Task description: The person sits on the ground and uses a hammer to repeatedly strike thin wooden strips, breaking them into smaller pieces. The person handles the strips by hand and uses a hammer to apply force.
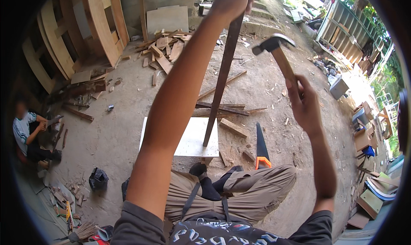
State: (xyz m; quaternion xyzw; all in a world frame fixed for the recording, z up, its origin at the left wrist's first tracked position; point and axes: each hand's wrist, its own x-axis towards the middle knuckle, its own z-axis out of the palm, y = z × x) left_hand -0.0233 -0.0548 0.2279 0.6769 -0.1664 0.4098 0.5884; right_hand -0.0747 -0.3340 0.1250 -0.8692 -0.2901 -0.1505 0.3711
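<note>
My left hand (pixel 230 4), raised at the top of the view, is closed round the upper end of a long dark wooden strip (pixel 221 80). The strip stands tilted, its lower end resting on a white board (pixel 192 136) in front of my feet. What looks like a nail (pixel 238 59) juts from the strip's right edge. My right hand (pixel 305 103) grips a claw hammer (pixel 283 62) by its wooden handle. The hammer's head is up, to the right of the strip and apart from it. Below, a handsaw (pixel 261 144) with an orange handle lies on the ground.
Wood offcuts (pixel 165 50) are heaped farther off, and loose strips (pixel 227 108) lie beyond the board. At the far left a person (pixel 30 131) sits holding something. Wooden frames (pixel 92 26) lean at the upper left. A black bag (pixel 98 178) stands lower left; scrap (pixel 364 138) lines the right.
</note>
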